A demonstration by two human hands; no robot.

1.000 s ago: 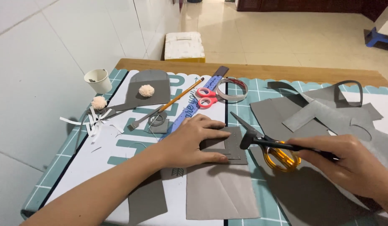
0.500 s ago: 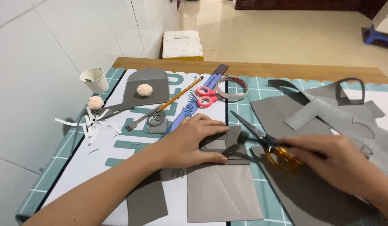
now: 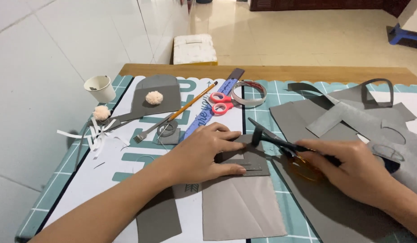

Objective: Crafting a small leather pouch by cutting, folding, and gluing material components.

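Note:
My left hand (image 3: 204, 150) presses flat on a small grey paper piece (image 3: 245, 158) that lies on top of a larger grey folded sheet (image 3: 240, 204). My right hand (image 3: 354, 168) grips orange-handled scissors (image 3: 280, 143), whose dark blades point left and up, with their tips at the upper edge of the small grey piece. The scissor handles are mostly hidden under my fingers.
Red-handled scissors (image 3: 220, 102), a blue ruler (image 3: 208, 111), a pencil (image 3: 190, 105), a tape roll (image 3: 249, 93), a fork (image 3: 150, 129), two pompoms (image 3: 154, 97), a white cup (image 3: 99, 88) and white paper strips (image 3: 89, 137) lie at left and back. Grey cut-outs (image 3: 348, 117) cover the right side of the green cutting mat (image 3: 280, 90).
My right hand has brought the scissors leftward and lower, closer to the small grey piece. My left hand has stayed pressed on the paper.

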